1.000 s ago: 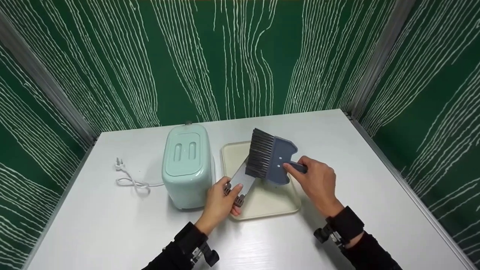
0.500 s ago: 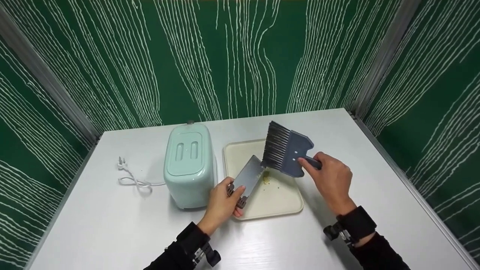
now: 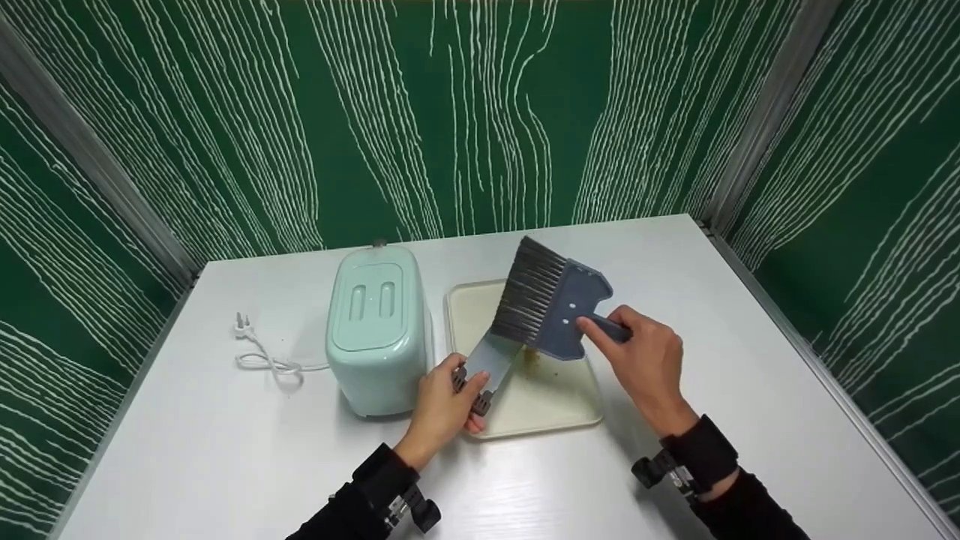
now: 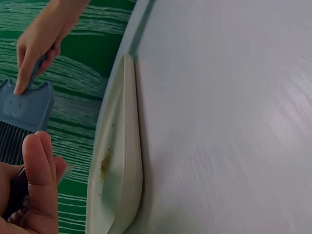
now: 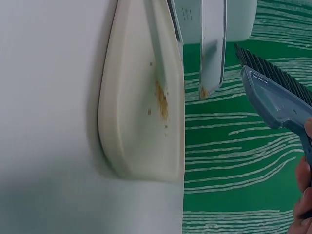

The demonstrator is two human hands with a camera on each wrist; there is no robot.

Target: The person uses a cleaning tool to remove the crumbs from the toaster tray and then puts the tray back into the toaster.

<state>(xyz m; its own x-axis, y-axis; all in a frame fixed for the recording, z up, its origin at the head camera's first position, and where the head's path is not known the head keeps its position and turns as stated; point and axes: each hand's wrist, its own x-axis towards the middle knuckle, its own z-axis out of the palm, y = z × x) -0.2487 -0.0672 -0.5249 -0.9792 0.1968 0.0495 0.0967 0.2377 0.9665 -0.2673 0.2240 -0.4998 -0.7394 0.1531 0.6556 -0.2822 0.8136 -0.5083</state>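
Observation:
My left hand (image 3: 442, 399) grips the dark end of a thin metal crumb tray (image 3: 493, 358), thumb on top. The crumb tray is tilted over a cream serving tray (image 3: 551, 416). My right hand (image 3: 646, 367) holds a blue-grey brush (image 3: 564, 322) by its short handle. In the head view its dark bristles cover the far part of the crumb tray; contact cannot be told. In the right wrist view, yellowish crumbs (image 5: 161, 101) lie on the cream tray, and a few cling near the crumb tray's lower end (image 5: 204, 91).
A mint-green toaster (image 3: 375, 330) with a lid over its top stands left of the cream tray, near my left hand. Its white cord (image 3: 274, 367) and plug lie on the white table (image 3: 225, 457). Green walls with white lines enclose the back and sides.
The brush moved right, off the crumb tray's edge, uncovering crumbs on the cream tray, then came back left over the crumb tray. My left hand has shifted only slightly.

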